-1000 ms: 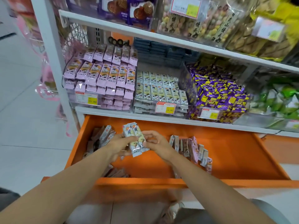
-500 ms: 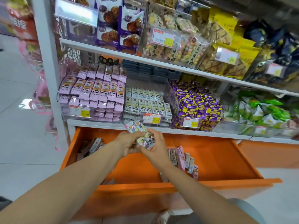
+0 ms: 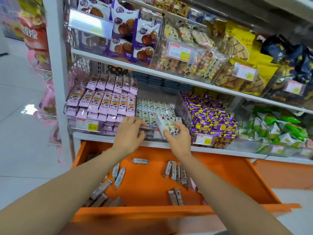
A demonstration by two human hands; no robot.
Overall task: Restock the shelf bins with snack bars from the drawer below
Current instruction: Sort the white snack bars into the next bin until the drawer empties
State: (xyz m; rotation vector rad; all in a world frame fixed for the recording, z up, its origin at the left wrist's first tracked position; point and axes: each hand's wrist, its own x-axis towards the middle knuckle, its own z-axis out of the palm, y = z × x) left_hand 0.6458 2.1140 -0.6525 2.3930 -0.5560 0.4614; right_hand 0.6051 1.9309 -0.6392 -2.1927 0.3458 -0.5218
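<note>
My right hand (image 3: 177, 139) grips a small bundle of white snack bars (image 3: 163, 122) and holds it tilted at the front of the clear middle bin (image 3: 177, 99). Rows of the same white bars (image 3: 152, 106) lie in that bin. My left hand (image 3: 129, 133) is apart from the bundle, its fingers lying on the bin's front rim. Below the shelf the orange drawer (image 3: 228, 180) stands pulled out, with loose wrapped bars (image 3: 176, 172) scattered on its floor.
A bin of pink-wrapped bars (image 3: 105, 102) stands left of the middle bin and a bin of purple-and-yellow candies (image 3: 211, 119) right of it. Green packets (image 3: 279, 128) lie further right. The shelf above (image 3: 152, 72) carries cookie and biscuit bags. A white upright (image 3: 55, 82) bounds the left.
Both hands rose from the drawer to the middle bin. My left hand let go of the bundle, which my right hand now holds alone. My view tilted upward.
</note>
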